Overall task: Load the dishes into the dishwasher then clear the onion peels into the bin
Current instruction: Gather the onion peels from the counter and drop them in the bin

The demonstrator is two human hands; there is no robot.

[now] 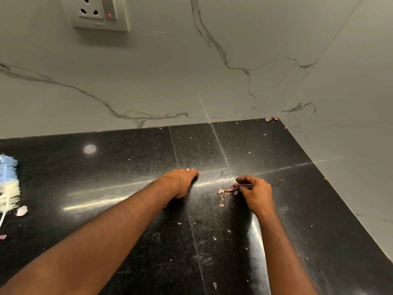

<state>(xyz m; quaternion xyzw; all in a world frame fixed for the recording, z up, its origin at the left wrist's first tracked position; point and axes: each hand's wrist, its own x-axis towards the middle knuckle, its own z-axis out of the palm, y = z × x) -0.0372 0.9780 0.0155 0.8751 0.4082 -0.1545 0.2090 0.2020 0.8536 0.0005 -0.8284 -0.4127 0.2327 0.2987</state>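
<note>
While the left hand (182, 182) rests curled on the counter (127, 167), the right hand (256, 193) pinches papery pink onion peels (227, 190).

Count, single view. Hands: two, left hand (183, 181) and right hand (256, 193). Bottle brush (8, 184): one. Wall socket plate (96, 12): one, with one red indicator light (110, 15). Onion peels (227, 190): one small heap, plus scattered flakes too numerous and small to count. Black countertop (127, 167): one.
</note>
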